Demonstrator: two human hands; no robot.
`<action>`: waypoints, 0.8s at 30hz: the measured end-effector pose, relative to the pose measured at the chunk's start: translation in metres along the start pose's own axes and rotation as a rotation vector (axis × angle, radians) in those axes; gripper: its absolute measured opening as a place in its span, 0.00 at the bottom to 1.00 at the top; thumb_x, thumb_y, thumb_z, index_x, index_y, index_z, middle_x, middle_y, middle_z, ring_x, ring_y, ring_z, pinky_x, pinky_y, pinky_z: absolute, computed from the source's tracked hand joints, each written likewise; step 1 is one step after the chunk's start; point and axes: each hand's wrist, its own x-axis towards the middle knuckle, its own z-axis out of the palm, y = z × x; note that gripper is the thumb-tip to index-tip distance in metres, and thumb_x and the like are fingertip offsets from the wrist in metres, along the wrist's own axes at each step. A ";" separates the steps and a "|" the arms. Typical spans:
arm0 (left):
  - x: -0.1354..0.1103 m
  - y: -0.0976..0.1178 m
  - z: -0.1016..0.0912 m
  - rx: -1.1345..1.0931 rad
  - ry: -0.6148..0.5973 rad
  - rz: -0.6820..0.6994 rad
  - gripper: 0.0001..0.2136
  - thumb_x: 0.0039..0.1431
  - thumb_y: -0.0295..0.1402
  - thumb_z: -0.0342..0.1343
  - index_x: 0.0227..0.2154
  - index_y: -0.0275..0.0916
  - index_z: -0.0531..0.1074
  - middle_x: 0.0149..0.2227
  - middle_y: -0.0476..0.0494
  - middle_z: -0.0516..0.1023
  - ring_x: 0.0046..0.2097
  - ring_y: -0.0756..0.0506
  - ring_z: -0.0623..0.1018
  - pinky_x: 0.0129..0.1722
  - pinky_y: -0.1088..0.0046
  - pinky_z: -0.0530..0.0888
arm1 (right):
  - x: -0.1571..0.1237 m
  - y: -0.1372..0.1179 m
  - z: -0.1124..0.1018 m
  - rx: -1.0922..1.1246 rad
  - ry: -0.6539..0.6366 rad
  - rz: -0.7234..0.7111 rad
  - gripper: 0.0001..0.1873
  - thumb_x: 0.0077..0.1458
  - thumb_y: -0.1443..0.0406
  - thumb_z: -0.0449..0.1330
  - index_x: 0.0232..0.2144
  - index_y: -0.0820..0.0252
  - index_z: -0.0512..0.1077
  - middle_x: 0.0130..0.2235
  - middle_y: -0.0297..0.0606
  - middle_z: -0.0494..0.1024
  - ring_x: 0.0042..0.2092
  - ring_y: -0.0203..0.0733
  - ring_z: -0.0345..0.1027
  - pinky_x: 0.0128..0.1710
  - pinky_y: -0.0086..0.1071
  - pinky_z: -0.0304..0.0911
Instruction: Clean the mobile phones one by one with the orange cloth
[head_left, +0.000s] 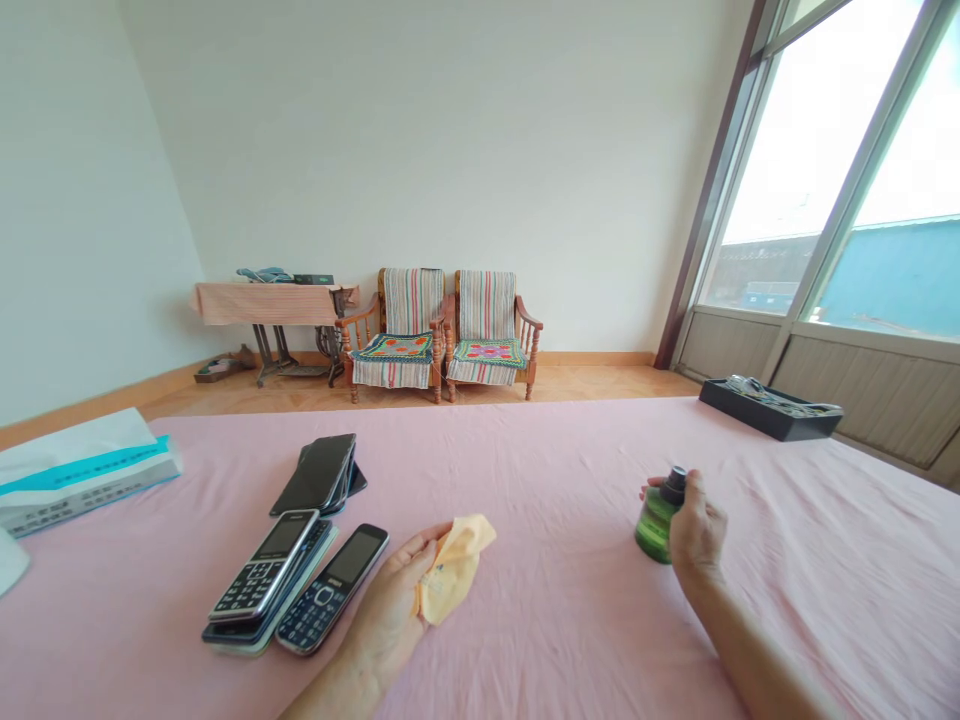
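Note:
My left hand [397, 600] holds a yellow cleaning cloth [456, 572] between thumb and fingers, low over the pink sheet. Closed around a green spray bottle [654, 525] with a black top is my right hand [697, 525]; the bottle is upright, at or near the sheet, and part of it is hidden by the hand. Just left of my left hand lies a dark keypad phone [334, 590]. Beside it, a silver-edged keypad phone [265, 565] rests on a stack of other phones. Behind them sits a pile of black smartphones [315, 475].
A pink sheet [555, 620] covers the surface. At the left edge lies a white and blue packet [86, 470]; a black box of cables [772, 408] stands at the far right. Beyond are two wooden armchairs [491, 310] and a cloth-covered sewing table [262, 305].

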 end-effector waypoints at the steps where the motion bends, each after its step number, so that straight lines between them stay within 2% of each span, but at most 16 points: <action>1: 0.000 0.000 -0.001 -0.002 -0.004 -0.006 0.11 0.51 0.26 0.60 0.39 0.32 0.74 0.38 0.36 0.80 0.39 0.41 0.80 0.37 0.71 0.75 | 0.000 0.000 -0.001 0.003 0.008 -0.005 0.30 0.49 0.43 0.52 0.23 0.66 0.73 0.19 0.39 0.74 0.18 0.38 0.67 0.16 0.29 0.61; 8: 0.001 -0.003 -0.002 -0.010 -0.007 -0.021 0.10 0.52 0.25 0.59 0.39 0.32 0.74 0.39 0.36 0.80 0.39 0.42 0.80 0.39 0.69 0.75 | -0.006 -0.007 -0.005 0.003 0.019 -0.020 0.30 0.52 0.44 0.50 0.25 0.66 0.73 0.21 0.40 0.76 0.20 0.38 0.68 0.19 0.31 0.64; 15: 0.003 -0.005 -0.003 -0.025 -0.004 -0.017 0.14 0.47 0.28 0.64 0.39 0.33 0.75 0.39 0.36 0.80 0.38 0.41 0.80 0.37 0.70 0.75 | -0.014 -0.011 0.013 0.029 -0.079 -0.019 0.30 0.49 0.43 0.52 0.22 0.66 0.73 0.18 0.39 0.74 0.18 0.38 0.66 0.17 0.29 0.60; 20: 0.003 -0.007 -0.005 0.004 -0.015 0.000 0.18 0.44 0.32 0.66 0.40 0.33 0.75 0.41 0.36 0.79 0.43 0.39 0.78 0.42 0.68 0.73 | -0.023 -0.012 0.040 0.012 -0.209 -0.005 0.31 0.48 0.41 0.52 0.23 0.65 0.72 0.17 0.38 0.73 0.17 0.38 0.65 0.16 0.29 0.58; 24: 0.002 -0.009 -0.004 0.011 -0.003 0.000 0.21 0.41 0.36 0.68 0.40 0.35 0.76 0.43 0.36 0.79 0.46 0.38 0.77 0.44 0.67 0.72 | -0.028 -0.002 0.085 0.024 -0.326 0.020 0.31 0.47 0.41 0.53 0.22 0.66 0.72 0.17 0.39 0.73 0.17 0.38 0.65 0.15 0.28 0.58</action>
